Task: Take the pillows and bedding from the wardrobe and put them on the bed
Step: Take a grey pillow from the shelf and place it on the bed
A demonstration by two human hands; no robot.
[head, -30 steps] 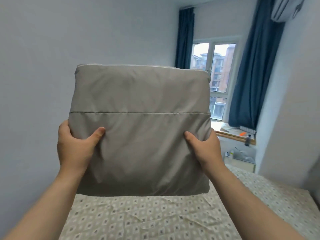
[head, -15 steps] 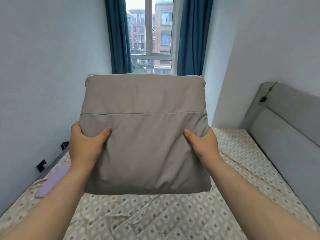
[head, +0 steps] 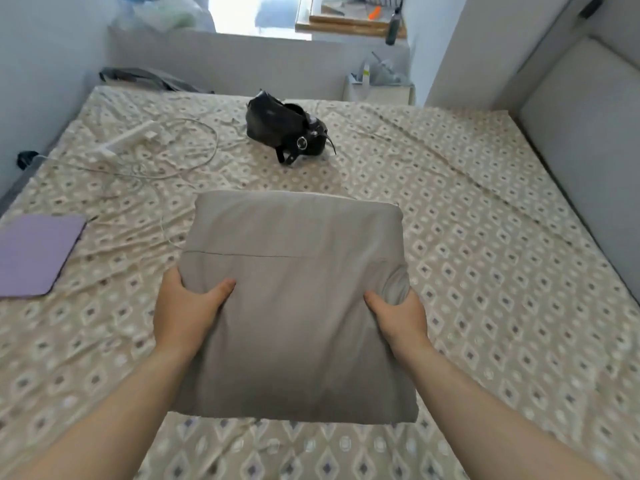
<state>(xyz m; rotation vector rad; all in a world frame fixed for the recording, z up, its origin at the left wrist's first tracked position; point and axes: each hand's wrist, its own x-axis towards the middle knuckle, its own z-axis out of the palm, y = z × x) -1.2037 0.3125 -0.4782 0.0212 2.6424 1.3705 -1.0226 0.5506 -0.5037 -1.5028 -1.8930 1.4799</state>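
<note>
A folded grey-beige bedding bundle (head: 294,299) with a stitched seam across it is held flat over the bed (head: 485,271). My left hand (head: 188,308) grips its left edge, thumb on top. On the right edge, my right hand (head: 398,317) pinches the fabric, which bunches there. The bed has a beige diamond-patterned sheet and fills most of the view. The wardrobe is out of sight.
A black bag (head: 287,128) lies on the far middle of the bed. White cables and a power strip (head: 138,143) lie far left. A purple tablet case (head: 33,254) rests at the left edge. A grey headboard (head: 585,140) runs along the right.
The view has tilted down from the window to the bed. The bundle has dropped from upright at chest height to lying flat, low over the sheet, still in both hands.
</note>
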